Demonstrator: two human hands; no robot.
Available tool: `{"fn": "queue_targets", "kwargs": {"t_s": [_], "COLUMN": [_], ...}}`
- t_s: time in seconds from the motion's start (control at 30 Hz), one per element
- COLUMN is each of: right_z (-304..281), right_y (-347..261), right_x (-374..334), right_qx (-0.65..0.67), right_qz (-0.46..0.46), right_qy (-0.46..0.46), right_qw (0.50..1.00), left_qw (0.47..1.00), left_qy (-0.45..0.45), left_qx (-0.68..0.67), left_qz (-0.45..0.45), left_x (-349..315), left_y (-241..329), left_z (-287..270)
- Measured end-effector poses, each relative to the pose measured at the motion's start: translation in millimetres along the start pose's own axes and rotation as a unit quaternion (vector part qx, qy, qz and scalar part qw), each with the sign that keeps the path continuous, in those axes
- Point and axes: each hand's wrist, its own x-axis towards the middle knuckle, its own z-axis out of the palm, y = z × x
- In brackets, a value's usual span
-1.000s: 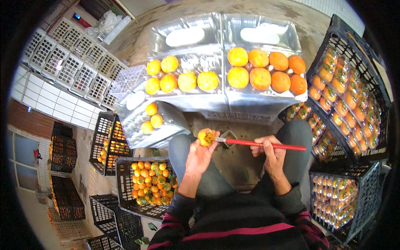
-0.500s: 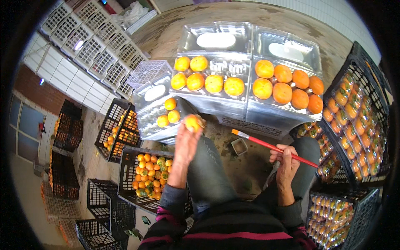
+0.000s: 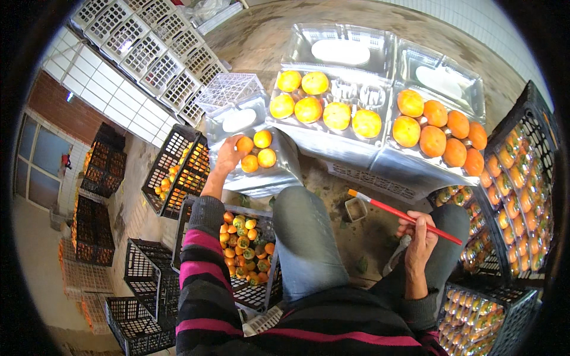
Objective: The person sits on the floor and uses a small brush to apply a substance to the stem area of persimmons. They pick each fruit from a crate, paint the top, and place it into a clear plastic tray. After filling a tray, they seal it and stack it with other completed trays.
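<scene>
My left hand (image 3: 226,158) is closed on a persimmon (image 3: 244,144) at the left side of a small clear plastic tray (image 3: 284,169). A few other orange persimmons (image 3: 262,139) sit in that tray, just right of my fingers. In my right hand (image 3: 419,235), above my right knee, a brush with a red handle (image 3: 389,209) is gripped, its bristles pointing left. Ahead lies an open clear clamshell box (image 3: 382,144) with several persimmons and a couple of vacant hollows. To its right another clamshell box (image 3: 442,165) holds two rows of persimmons.
A black crate of loose persimmons (image 3: 244,249) stands by my left leg. Tall crates of packed persimmons (image 3: 514,196) are at the right. White crates (image 3: 145,59) are stacked at the far left, black crates (image 3: 142,320) at the lower left. A small square container (image 3: 356,209) sits on the floor.
My left hand has moved left and up with the persimmon, from above my left knee to the small tray. That tray holds one more persimmon. My right hand keeps hold of the brush.
</scene>
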Motion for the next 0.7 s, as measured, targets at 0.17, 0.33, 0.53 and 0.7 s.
{"fn": "queue_targets", "kwargs": {"t_s": [0.17, 0.33, 0.53, 0.7], "right_z": [2, 8, 3, 2], "right_y": [4, 6, 12, 12], "right_x": [1, 2, 1, 1], "right_qx": [-0.011, -0.020, -0.016, -0.011], "right_qz": [0.012, 0.025, 0.019, 0.018], "right_qy": [-0.004, -0.020, -0.023, -0.017], "right_qw": [1.000, 0.999, 0.999, 1.000], "left_qw": [0.998, 0.998, 0.996, 0.998], "left_qy": [-0.062, -0.007, 0.021, 0.014], "left_qx": [0.004, 0.064, 0.087, 0.063], "left_qz": [-0.008, 0.022, -0.003, -0.018], "left_x": [16, 15, 11, 8], "left_y": [3, 0, 17, 10], "left_z": [0, 4, 9, 8]}}
